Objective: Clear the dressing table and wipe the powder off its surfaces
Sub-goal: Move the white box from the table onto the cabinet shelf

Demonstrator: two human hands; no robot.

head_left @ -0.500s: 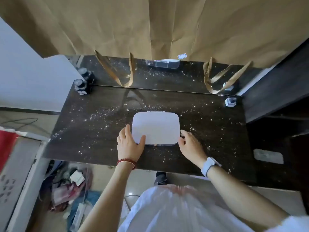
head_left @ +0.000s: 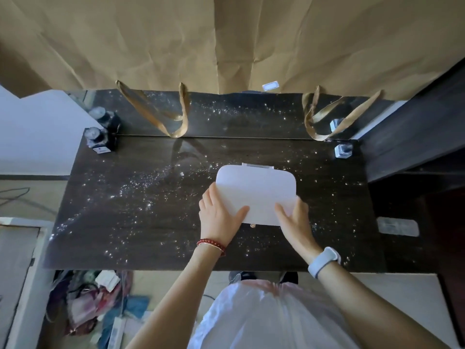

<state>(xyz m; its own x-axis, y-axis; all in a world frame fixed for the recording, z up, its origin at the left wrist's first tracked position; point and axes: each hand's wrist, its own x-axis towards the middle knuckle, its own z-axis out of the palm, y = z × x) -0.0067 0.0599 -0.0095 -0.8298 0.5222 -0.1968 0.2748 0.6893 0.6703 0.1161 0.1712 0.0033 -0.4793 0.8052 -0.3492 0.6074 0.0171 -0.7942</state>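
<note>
We held a flat white plastic case with rounded corners (head_left: 256, 190) over the middle of the dark wood-grain dressing table (head_left: 141, 222), a little right of centre, its near edge tipped up toward us. Our left hand (head_left: 219, 217) gripped the case's near left corner, thumb lying across the lid and fingers curled along the side; our right hand (head_left: 294, 220) gripped the near right corner the same way, thumb on top. A red beaded bracelet (head_left: 211, 244) circled the left wrist and a pale-strapped watch (head_left: 323, 261) the right. White powder (head_left: 141, 192) lay scattered across the tabletop, thickest left of the case. A small dark bottle with a white label (head_left: 98, 141) stood at the far left corner of the table, and a small clear square-based bottle (head_left: 342, 150) stood at the far right corner, both against the mirror (head_left: 239, 117). Crumpled brown paper (head_left: 226, 41) with looped handles hung over the upper part of the mirror.
</note>
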